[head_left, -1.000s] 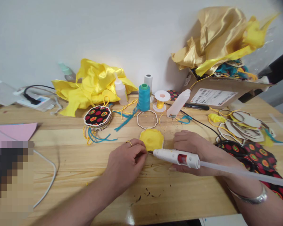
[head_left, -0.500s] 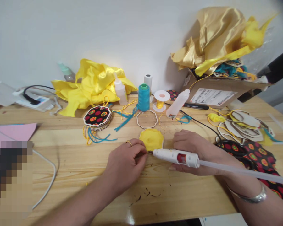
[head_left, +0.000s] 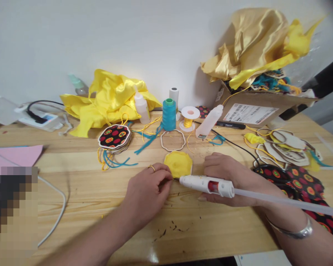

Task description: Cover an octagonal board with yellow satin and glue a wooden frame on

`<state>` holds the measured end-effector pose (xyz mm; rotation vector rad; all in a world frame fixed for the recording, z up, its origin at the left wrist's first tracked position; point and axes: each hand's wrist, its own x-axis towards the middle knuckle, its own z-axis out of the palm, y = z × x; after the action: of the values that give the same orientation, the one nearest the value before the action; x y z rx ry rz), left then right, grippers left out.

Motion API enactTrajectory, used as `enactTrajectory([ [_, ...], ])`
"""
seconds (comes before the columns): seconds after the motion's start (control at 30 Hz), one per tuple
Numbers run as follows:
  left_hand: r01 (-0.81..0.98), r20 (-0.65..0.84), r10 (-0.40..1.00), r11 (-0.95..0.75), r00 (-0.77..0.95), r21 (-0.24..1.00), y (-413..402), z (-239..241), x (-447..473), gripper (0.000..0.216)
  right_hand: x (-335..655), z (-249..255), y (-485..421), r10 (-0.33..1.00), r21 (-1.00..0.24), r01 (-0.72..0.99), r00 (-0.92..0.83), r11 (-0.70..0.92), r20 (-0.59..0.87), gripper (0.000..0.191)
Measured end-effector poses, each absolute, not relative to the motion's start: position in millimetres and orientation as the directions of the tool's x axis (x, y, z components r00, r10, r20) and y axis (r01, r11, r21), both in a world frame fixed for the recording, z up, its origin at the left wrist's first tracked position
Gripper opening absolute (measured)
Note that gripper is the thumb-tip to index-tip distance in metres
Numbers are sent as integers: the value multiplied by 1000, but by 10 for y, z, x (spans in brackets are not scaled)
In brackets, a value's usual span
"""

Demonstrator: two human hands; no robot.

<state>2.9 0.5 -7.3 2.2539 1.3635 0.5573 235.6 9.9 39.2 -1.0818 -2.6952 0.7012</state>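
A scallop-edged piece covered in yellow fabric (head_left: 178, 163) lies flat on the table in front of me. My left hand (head_left: 152, 190), with a ring on one finger, has its fingers closed at the piece's lower left edge; the fingertips are partly hidden. In my right hand (head_left: 224, 173) is a white hot glue gun (head_left: 197, 184), a long clear glue stick (head_left: 283, 204) trailing from its back. Its nozzle points left, at the lower edge of the yellow piece beside my left fingertips. Just beyond lies a thin scalloped frame (head_left: 162, 142).
Behind stand a teal thread cone (head_left: 169, 116), a yellow cord spool (head_left: 189, 112) and a white squeeze bottle (head_left: 209, 122). Stacked patterned pieces (head_left: 114, 136) with cords lie left. Yellow satin (head_left: 111, 98) is heaped behind them. Right are loose scalloped pieces (head_left: 285, 151) and a full cardboard box (head_left: 238, 105).
Almost nothing differs. The glue gun's nozzle has shifted very slightly left along the lower edge of the yellow piece; my left hand stays in place.
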Motion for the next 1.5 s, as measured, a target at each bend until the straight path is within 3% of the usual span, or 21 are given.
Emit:
enactTrajectory([
  [1.07,710,108,898,-406,426,576,-2,-83,35,14,2393,370,90,696,-437,637,-717,635,-36,35],
  [1.5,717,108,900,-404,422,568,-7,-91,29,14,2360,379,99,693,-439,628,-720,643,-15,28],
])
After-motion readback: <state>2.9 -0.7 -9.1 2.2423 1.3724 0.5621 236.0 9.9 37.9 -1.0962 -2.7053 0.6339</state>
